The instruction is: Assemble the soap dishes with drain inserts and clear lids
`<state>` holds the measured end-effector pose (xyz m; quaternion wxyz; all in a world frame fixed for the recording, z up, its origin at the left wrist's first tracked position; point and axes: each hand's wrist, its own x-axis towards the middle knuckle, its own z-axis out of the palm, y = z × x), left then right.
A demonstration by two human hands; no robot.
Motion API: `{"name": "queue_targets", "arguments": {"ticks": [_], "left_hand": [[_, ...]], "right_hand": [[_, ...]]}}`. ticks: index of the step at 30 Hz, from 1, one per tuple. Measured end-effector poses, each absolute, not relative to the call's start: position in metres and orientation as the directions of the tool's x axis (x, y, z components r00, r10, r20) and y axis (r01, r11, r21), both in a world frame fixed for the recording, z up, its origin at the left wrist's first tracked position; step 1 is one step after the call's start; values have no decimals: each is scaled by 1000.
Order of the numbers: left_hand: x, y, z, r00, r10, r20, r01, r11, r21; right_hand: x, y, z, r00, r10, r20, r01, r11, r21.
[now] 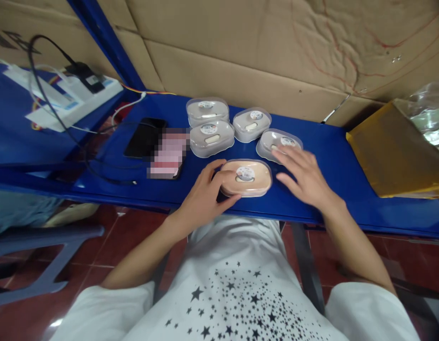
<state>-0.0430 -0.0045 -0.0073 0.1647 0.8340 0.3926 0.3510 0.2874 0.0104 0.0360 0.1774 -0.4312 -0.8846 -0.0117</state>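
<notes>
A peach-coloured oval box (pixel 258 182) with a clear cover and a round label lies near the front edge of the blue table. My left hand (pixel 205 196) is closed around its left end, with the fingers on its top and sides. My right hand (pixel 306 177) is open, its fingers spread. Its fingertips overlap the near right side of a grey oval box (pixel 265 144); whether they touch it, I cannot tell. Three more grey boxes sit behind: one at the back left (pixel 196 111), one in front of it (pixel 201 144) and one in the middle (pixel 248 125).
Left of the boxes lie a black phone (pixel 143 137) and a second phone with a blurred screen (pixel 169 154). A white power strip (pixel 95 102) with plugs and a dangling black cable (pixel 75 139) is farther left. At right stands a yellow-taped carton (pixel 393 151). Cardboard (pixel 233 61) lines the back.
</notes>
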Motion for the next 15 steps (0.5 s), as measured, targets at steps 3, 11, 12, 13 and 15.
{"name": "queue_targets", "arguments": {"ticks": [3,11,12,13,15], "left_hand": [[-42,-4,-11,390,791,472,609,-606,512],[-17,23,23,581,721,377,659,-689,302],[-8,31,30,617,700,360,649,-711,270],[2,39,36,642,686,342,646,-725,240],[22,55,45,667,686,291,662,-725,191]], "right_hand": [[317,52,43,-501,814,296,839,540,-66],[396,90,34,-334,881,336,854,433,-287],[402,91,31,-297,889,350,878,398,-266],[406,91,29,-253,892,375,905,355,-235],[405,91,25,-181,878,443,937,290,-193]]}}
